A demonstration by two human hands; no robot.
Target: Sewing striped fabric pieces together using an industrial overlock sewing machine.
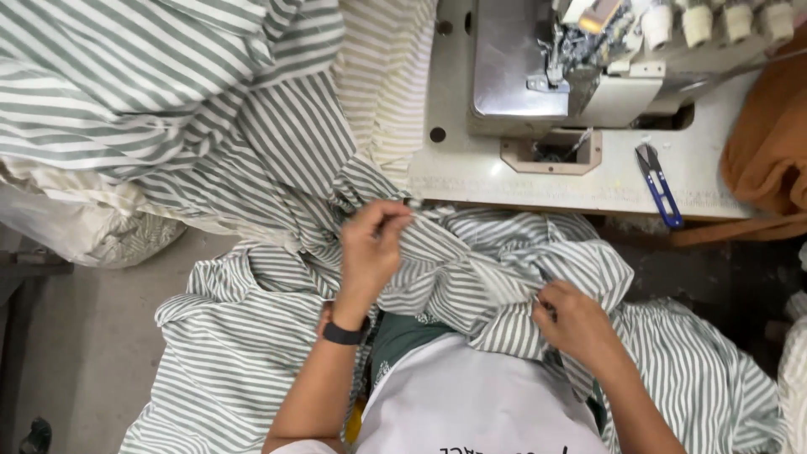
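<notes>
striped cloth (471, 269), green and white, fills the person's lap and runs up over the near edge of the sewing table (471, 181), with more of it heaped at the upper left. left hand (370, 248) is raised just below the table edge, thumb and fingers pinched together on a fold of the cloth; a dark band (345, 334) sits on that wrist. right hand (576, 324) is lower and to the right, fingers curled and pinching another bunch of the same cloth, so that a short stretch of fabric runs between the two hands. both hands are closed on the cloth, not spread.

pale sewing machine (588, 76) stands on the table beyond the hands, well apart from them, with its metal plate on the left and a row of thread cones (714, 21) along the top right edge. small blue-handled snips (658, 183) lie flat on the table to the right of the machine's opening, untouched. brown cloth (769, 134) hangs at the far right edge of the table. cream striped fabric (387, 84) lies between the green heap and the machine. white bundle (84, 231) sits on the grey floor at the left, under the heap. white apron (471, 403) covers the person's front at the bottom of the view, below the cloth.
</notes>
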